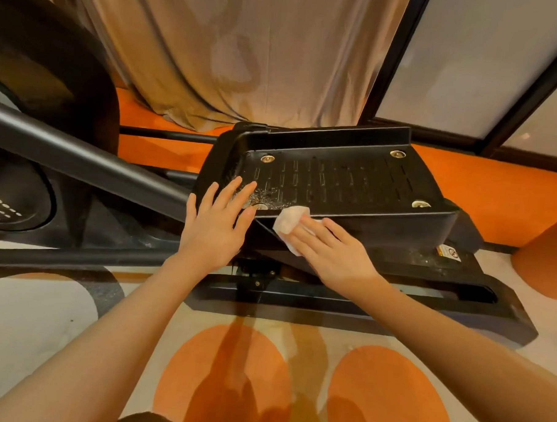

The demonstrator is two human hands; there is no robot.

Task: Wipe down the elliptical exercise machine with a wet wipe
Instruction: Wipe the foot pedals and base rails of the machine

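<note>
Flat right hand presses crumpled white wipe against dusty black pedal.

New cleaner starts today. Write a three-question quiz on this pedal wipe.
1. True or false: the right hand presses the wipe on the pedal near edge.
2. The left hand is: A) holding a bottle B) resting flat on the pedal C) off the machine.
3. Fill in: grime sits by the left hand's ____.

Key: 1 true; 2 B; 3 fingertips.
</note>
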